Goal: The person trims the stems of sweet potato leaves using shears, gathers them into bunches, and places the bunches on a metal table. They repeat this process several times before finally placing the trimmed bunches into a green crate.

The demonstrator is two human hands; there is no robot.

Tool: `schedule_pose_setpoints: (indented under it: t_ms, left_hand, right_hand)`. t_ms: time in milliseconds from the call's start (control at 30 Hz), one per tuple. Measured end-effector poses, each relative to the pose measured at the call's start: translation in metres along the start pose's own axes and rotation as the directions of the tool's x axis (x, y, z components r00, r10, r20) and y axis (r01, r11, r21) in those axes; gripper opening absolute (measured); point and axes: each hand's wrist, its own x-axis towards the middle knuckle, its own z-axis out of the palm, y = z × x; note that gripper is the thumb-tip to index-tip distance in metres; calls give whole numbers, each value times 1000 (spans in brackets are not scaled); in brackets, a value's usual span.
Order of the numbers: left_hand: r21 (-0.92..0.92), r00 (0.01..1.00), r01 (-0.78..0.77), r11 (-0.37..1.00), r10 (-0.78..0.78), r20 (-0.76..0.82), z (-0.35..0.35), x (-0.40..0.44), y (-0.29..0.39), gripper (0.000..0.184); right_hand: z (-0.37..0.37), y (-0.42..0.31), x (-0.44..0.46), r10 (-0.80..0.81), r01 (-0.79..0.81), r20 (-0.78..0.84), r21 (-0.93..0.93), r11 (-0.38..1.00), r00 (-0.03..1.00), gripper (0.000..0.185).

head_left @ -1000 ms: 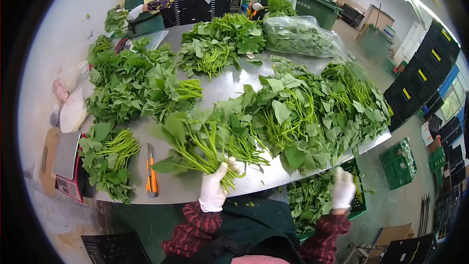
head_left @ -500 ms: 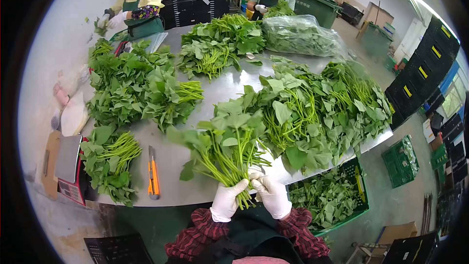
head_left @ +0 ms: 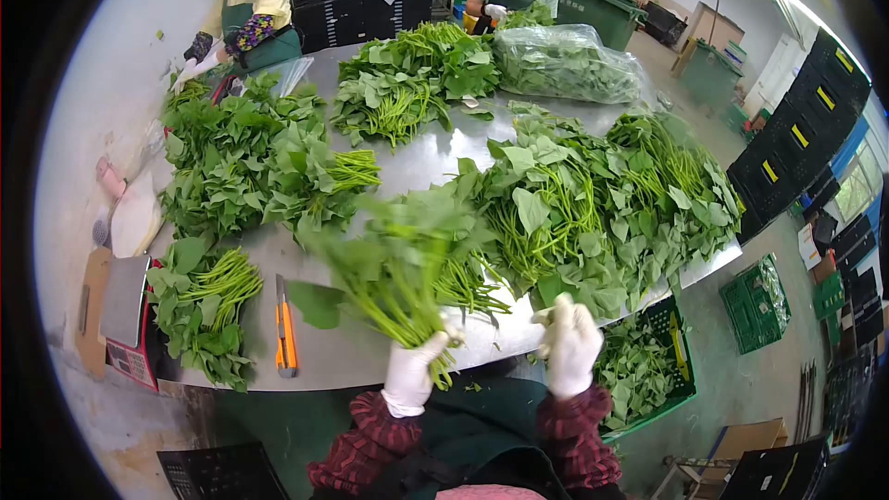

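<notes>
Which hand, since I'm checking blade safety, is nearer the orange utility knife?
Left. The left hand, gripping leafy green stems, is to the right of the utility knife; the right hand is farther right, beyond the stems.

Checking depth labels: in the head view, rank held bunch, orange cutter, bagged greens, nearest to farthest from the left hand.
1. Held bunch: in the left hand.
2. Orange cutter: on the table, to the hand's left.
3. Bagged greens: far side, toward the right.
</notes>
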Motion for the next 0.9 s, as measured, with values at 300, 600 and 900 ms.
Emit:
schedule_pose_setpoints:
  t_ms: [300,600,900]
  left_hand:
    - [-243,997,63,968,-52,52,-20,7,8,28]
    - [-147,996,69,987,-77,-48,-12,12,6,21]
    - [-16,980,109,994,-110,-166,9,9,0,15]
  right_hand:
    - [11,94,66,-212,445,414,-619,647,885,18]
    - [19,15,32,-567,812,586,-474,339,579,6]
    - [17,37,-24,-529,876,698,-391,282,482,36]
